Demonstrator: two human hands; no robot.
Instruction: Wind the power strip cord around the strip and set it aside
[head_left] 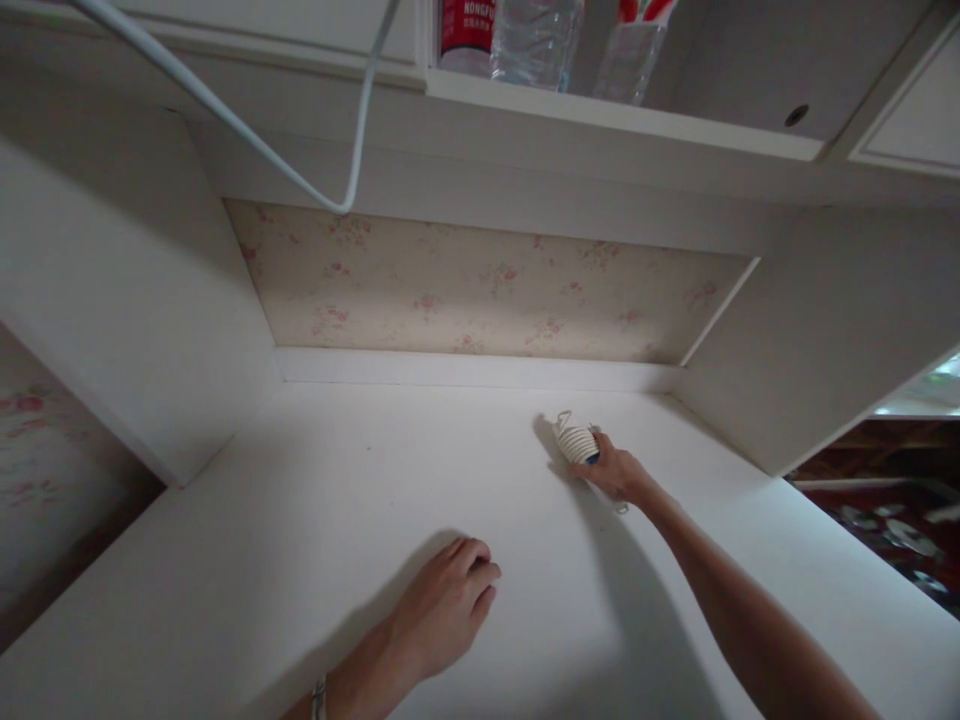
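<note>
A coil of off-white cord [576,442] with a dark blue part at its middle is gripped by my right hand [616,470], toward the back right of the white desktop. Loose loops of the cord stick out at both ends. My left hand [457,590] rests on the desktop nearer to me, its fingers curled in and no object showing in them. A bracelet [319,698] circles my left wrist. The two hands are well apart.
The white desktop [300,560] runs back to a floral-papered wall [465,290] between two side panels. Overhead, a shelf [622,122] holds plastic bottles [536,40]. A white cable [262,150] dangles at upper left.
</note>
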